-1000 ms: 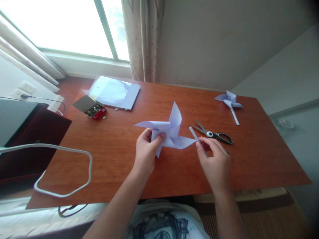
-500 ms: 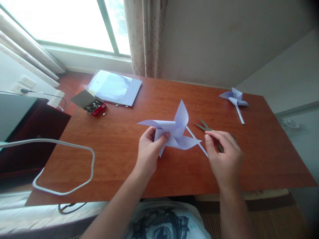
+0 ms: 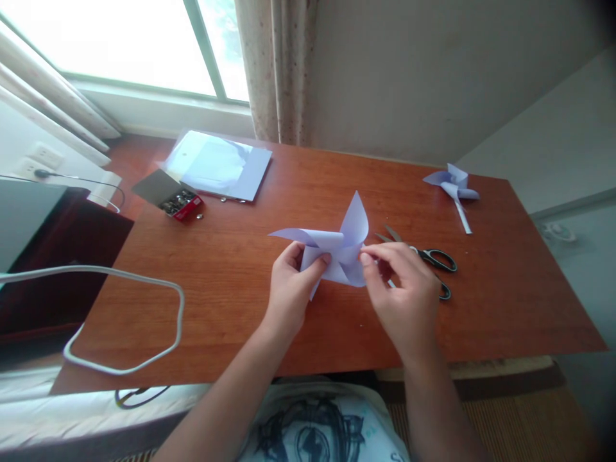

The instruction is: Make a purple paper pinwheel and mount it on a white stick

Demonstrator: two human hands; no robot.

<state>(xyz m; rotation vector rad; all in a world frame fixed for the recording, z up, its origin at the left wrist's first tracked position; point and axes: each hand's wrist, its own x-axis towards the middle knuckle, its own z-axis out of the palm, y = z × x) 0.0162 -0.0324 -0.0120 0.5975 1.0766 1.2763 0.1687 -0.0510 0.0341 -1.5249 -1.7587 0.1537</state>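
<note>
A pale lilac paper pinwheel (image 3: 332, 263) is held above the table by my left hand (image 3: 291, 282), its thumb on the front of the paper and fingers behind. My right hand (image 3: 402, 289) meets the pinwheel's right side with thumb and forefinger pinched together. Whatever lies between those fingertips is too small to make out. Beneath that hand, scissors (image 3: 437, 258) with black handles lie with blades apart, partly hidden. A white paper stick (image 3: 391, 283) on the table is mostly covered by the same hand.
A finished-looking pinwheel (image 3: 455, 186) on a stick lies at the back right. At the back left are an open red box (image 3: 185, 206) of small shiny metal pieces, loose ones nearby, and a sleeve of paper sheets (image 3: 255, 173). A white cable (image 3: 180, 314) loops over the left edge.
My right hand has moved left from over the scissors to the pinwheel's right side, uncovering the black handles and covering most of the paper stick. My left hand keeps its hold.
</note>
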